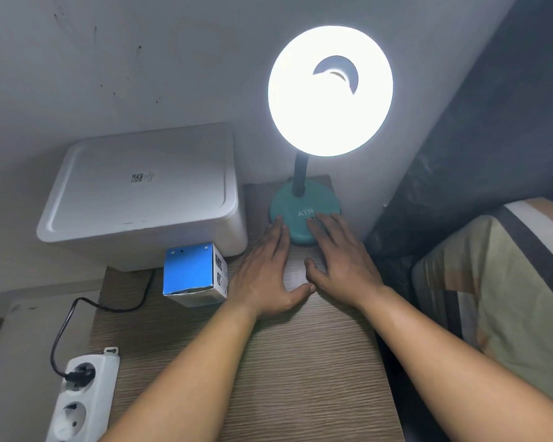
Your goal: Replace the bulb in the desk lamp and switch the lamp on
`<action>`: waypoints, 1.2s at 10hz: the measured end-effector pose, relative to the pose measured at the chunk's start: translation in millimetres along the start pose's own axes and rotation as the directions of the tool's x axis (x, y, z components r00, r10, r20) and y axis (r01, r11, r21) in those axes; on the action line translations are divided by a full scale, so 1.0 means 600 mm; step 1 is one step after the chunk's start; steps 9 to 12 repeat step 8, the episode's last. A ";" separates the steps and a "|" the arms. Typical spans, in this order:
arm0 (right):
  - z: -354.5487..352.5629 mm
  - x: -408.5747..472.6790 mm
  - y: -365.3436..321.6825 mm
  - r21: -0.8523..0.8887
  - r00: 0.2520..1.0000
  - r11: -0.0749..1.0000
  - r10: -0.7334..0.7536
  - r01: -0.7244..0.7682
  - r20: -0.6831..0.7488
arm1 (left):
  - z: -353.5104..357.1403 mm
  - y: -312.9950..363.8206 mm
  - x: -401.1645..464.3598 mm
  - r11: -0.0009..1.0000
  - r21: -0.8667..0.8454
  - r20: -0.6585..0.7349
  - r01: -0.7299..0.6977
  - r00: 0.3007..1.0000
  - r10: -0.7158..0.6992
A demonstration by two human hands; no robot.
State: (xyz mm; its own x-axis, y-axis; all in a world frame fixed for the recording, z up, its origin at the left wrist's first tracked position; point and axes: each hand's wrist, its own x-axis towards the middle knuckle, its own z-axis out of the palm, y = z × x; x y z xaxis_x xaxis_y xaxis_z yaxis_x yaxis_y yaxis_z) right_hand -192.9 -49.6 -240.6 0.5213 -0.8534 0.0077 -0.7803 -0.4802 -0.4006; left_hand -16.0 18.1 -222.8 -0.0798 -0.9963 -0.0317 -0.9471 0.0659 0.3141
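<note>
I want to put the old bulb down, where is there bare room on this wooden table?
Bare wood lies near the table's front edge, between the forearms. Crowded: far end with lamp base, left hand, right hand; left side with blue box, white bin.

Bulb: lost in the glare inside the lamp shade, upper centre.
Switch: covered by right hand fingertips on the lamp base.
Power strip: cut off by the bottom edge, lower left.
Box print: too small to read.
Pillow: cut off at right edge.
</note>
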 end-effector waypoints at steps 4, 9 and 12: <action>-0.016 0.008 -0.014 -0.018 0.998 0.999 -0.027 0.026 -0.055 | 0.013 -0.007 0.000 1.000 -0.028 -0.030 0.006 1.000 -0.007; -0.058 -0.039 -0.025 0.054 0.996 0.997 0.058 -0.061 0.062 | -0.047 0.036 -0.040 0.987 -0.150 0.119 0.064 0.992 -0.046; -0.058 -0.039 -0.025 0.054 0.996 0.997 0.058 -0.061 0.062 | -0.047 0.036 -0.040 0.987 -0.150 0.119 0.064 0.992 -0.046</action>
